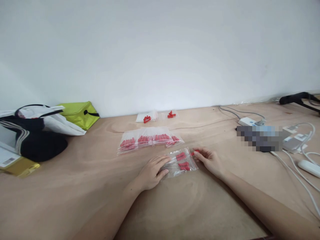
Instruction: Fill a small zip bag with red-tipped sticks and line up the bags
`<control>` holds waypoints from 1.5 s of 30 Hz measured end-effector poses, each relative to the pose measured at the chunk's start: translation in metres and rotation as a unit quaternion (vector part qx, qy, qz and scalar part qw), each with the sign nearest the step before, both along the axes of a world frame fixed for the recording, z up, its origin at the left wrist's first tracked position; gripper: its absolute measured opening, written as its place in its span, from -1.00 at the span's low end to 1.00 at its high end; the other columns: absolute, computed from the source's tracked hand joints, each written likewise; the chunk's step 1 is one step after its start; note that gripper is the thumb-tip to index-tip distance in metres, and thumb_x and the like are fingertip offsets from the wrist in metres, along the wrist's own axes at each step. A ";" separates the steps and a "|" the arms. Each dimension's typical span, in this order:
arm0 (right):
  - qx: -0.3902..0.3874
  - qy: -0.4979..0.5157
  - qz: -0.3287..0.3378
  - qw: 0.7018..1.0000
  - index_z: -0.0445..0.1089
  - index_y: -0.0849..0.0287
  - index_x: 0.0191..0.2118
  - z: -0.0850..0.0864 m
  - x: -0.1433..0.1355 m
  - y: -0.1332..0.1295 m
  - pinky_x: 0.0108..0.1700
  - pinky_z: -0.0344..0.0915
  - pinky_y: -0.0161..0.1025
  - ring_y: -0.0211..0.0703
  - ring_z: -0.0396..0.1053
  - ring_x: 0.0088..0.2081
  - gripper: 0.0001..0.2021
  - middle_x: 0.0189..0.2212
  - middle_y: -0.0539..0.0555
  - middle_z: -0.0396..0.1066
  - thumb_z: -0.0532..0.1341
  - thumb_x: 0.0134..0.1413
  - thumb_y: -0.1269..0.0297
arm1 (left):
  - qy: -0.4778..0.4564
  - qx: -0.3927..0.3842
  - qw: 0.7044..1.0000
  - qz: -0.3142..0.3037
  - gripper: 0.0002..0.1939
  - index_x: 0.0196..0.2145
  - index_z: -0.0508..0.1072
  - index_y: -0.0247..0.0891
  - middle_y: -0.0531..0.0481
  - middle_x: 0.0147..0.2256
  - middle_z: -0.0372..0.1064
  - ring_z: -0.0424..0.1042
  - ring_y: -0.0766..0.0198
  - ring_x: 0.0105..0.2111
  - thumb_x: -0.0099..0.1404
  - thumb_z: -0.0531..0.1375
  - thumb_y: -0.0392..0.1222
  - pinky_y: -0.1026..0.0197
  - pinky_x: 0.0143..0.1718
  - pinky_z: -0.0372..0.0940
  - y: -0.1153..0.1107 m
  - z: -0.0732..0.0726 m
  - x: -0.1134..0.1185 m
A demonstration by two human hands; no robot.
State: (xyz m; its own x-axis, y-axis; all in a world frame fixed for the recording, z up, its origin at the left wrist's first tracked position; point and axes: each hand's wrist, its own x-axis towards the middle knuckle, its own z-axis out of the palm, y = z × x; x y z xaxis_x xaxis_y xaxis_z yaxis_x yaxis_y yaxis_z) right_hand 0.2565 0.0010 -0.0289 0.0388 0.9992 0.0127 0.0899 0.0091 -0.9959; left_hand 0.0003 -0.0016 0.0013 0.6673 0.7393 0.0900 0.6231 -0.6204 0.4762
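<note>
A clear zip-lock bag (172, 171) lies on the table in front of me, with several small red capsule-shaped pieces (184, 166) inside. My left hand (152, 171) grips its left end, fingers on top and thumb along the near side. At the bag's right end, by the zip edge, my right hand (208, 160) pinches a red piece (195, 152) between thumb and fingers. Whether that piece is partly inside the bag, I cannot tell. Just beyond, a row of overlapping zip bags (143, 131) holds more such red pieces.
Two small heaps of red pieces (147, 119) rest on bags near the wall. A dark cap (40, 143), a white bag (62, 123), a lime-green bag (78, 115) and a yellow box (18, 166) stand left. A power strip (246, 122) and white cables (297, 180) lie right.
</note>
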 end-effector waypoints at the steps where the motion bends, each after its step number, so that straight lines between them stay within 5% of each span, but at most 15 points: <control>1: 0.006 -0.028 0.016 0.999 0.34 0.17 -0.32 -0.001 0.001 0.000 -0.46 0.22 -0.32 -0.34 0.22 -0.54 -0.61 -0.55 -0.03 0.30 0.21 -0.23 -0.02 | -0.004 0.000 1.000 0.003 -0.58 0.09 0.07 -0.11 0.00 0.08 0.09 0.04 0.20 0.09 0.27 -0.04 -0.12 0.06 0.09 0.01 0.000 0.000 0.000; 7: 0.006 -0.093 0.064 0.994 0.28 0.17 -0.42 0.002 -0.004 0.000 -0.63 -0.02 -0.40 -0.44 -0.01 -0.66 -0.69 -0.65 -0.11 0.21 0.26 -0.30 0.08 | -0.004 -0.005 1.000 0.006 -0.55 0.11 0.03 -0.12 -0.01 0.09 0.08 0.06 0.19 0.08 0.26 -0.03 -0.15 0.05 0.09 0.00 -0.001 0.001 0.001; 14: 0.002 -0.091 0.068 0.994 0.10 0.12 -0.46 0.008 -0.005 0.002 -0.67 -0.08 -0.45 -0.47 -0.02 -0.71 -0.71 -0.74 -0.21 0.04 0.24 -0.27 0.16 | -0.002 0.000 1.000 0.005 -0.55 0.11 0.02 -0.11 0.00 0.09 0.07 0.05 0.20 0.09 0.27 -0.04 -0.13 0.05 0.08 0.01 0.000 -0.001 0.000; 27: 0.027 -0.070 0.086 0.993 0.23 0.18 -0.42 0.003 -0.014 0.005 -0.45 0.26 -0.34 -0.31 0.32 -0.47 -0.73 -0.48 0.01 0.38 0.24 -0.23 0.11 | -0.008 0.007 1.000 0.003 -0.55 0.11 0.03 -0.11 -0.02 0.08 0.09 0.07 0.19 0.07 0.26 -0.04 -0.13 0.06 0.07 0.03 0.001 -0.002 0.000; 32: -0.030 -0.074 0.137 0.987 0.24 0.17 -0.34 0.011 -0.014 0.004 -0.71 0.09 -0.46 -0.38 0.25 -0.60 -0.73 -0.47 0.00 0.38 0.19 -0.19 0.13 | -0.001 0.010 1.000 0.005 -0.55 0.11 0.02 -0.12 -0.01 0.08 0.08 0.05 0.19 0.08 0.26 -0.03 -0.14 0.06 0.08 0.01 0.002 -0.003 0.000; 40: -0.025 -0.070 0.126 0.989 0.19 0.17 -0.36 0.009 -0.015 0.005 -0.74 0.05 -0.47 -0.42 0.16 -0.64 -0.74 -0.52 -0.04 0.30 0.16 -0.14 0.12 | -0.005 0.015 1.000 -0.007 -0.57 0.09 0.07 -0.10 0.01 0.08 0.08 0.05 0.20 0.09 0.27 -0.03 -0.16 0.06 0.09 0.01 0.002 -0.005 -0.001; 45: -0.016 -0.113 0.032 0.993 0.25 0.20 -0.41 0.004 -0.009 0.022 -0.71 0.02 -0.43 -0.45 0.08 -0.68 -0.67 -0.56 -0.06 0.24 0.10 -0.12 -0.01 | 0.012 0.014 1.000 -0.017 -0.66 0.00 0.23 -0.01 0.06 0.09 0.07 0.07 0.19 0.08 0.27 -0.04 -0.19 0.05 0.08 0.02 0.002 0.000 0.000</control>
State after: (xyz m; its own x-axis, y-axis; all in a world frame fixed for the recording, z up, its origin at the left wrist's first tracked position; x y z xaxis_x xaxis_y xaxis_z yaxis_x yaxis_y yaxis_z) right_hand 0.2480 0.0229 -0.0245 -0.0244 0.9995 -0.0182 0.3110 -0.0097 -0.9504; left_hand 0.0000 0.0000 0.0011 0.6941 0.7137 0.0937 0.6127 -0.6541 0.4435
